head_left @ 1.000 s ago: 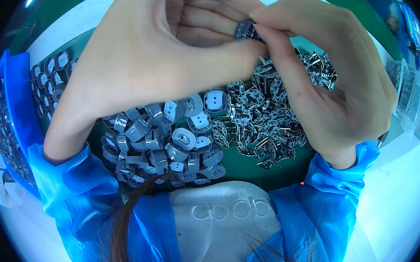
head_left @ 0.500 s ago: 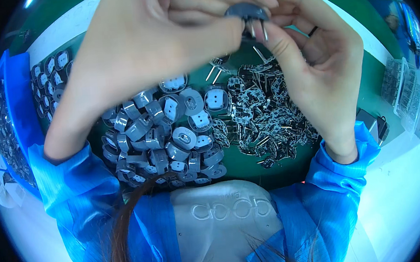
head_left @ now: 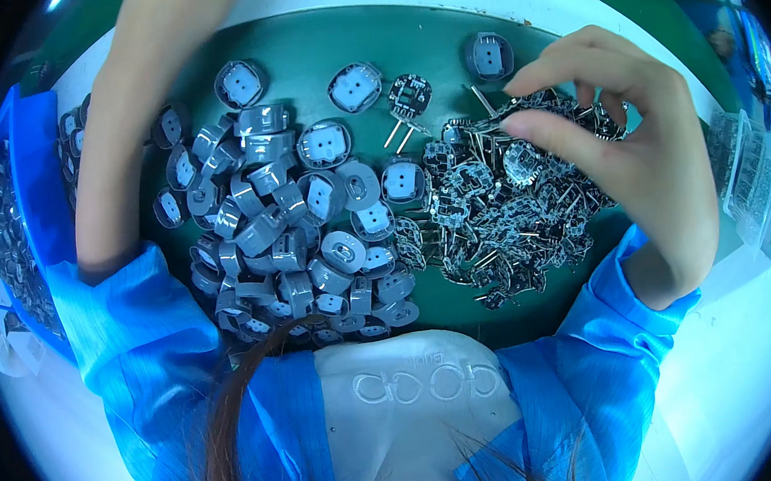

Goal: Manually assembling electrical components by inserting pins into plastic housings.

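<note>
My right hand (head_left: 632, 125) is over the far right of a heap of small black circuit boards (head_left: 499, 206) with metal pins. Its thumb and forefinger are apart, with boards showing between the tips; the other fingers curl behind. My left forearm (head_left: 139, 106) reaches past the upper edge, so the left hand is out of sight. A heap of grey plastic housings (head_left: 264, 231) lies left of the boards, some showing pale inner faces with small holes. One single board (head_left: 409, 96) with two long pins sits behind the heaps, beside a grey housing (head_left: 355, 88).
Another grey housing (head_left: 489, 56) stands at the far side of the green mat (head_left: 300, 41). A blue bin (head_left: 38, 193) full of grey parts is at the left. Clear plastic trays (head_left: 747, 170) with small parts stand at the right.
Both hands held a dark rounded part with metal pins; they have separated. My left hand has moved up out of view, my right hand down and right over the boards. That part is not visible now.
</note>
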Tool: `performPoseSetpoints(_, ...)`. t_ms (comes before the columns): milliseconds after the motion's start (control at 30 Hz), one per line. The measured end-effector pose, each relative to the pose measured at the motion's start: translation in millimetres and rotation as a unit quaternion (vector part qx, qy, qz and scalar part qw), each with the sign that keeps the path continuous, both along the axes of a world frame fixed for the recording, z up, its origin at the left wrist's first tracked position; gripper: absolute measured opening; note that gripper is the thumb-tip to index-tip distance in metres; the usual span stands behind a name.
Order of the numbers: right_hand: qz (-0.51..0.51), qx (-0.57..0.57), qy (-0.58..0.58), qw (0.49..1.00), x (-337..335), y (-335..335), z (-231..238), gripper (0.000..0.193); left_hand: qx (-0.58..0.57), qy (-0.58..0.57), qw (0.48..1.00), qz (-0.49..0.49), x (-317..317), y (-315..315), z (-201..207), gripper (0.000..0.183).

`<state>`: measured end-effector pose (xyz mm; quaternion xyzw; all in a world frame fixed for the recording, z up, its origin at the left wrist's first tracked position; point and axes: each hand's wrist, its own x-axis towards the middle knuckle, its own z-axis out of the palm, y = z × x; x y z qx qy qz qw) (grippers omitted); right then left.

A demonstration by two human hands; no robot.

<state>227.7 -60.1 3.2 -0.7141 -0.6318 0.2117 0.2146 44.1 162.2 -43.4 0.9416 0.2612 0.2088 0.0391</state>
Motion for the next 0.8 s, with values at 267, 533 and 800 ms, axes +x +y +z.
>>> performPoseSetpoints(267,-0.026,-0.093,0.048,0.994,-16,2,4,0.012,0.013,-0.055,0.876,-0.479,15,-53,-14,0.041)
performPoseSetpoints(533,0.008,-0.037,0.024,0.999,-14,1,-1,0.007,-0.269,0.172,0.889,-0.329,-1,-47,20,0.048)
performPoseSetpoints(800,-0.058,-0.055,0.25,0.965,-14,5,-3,0.01,-0.271,0.073,0.913,-0.297,5,-56,14,0.034)
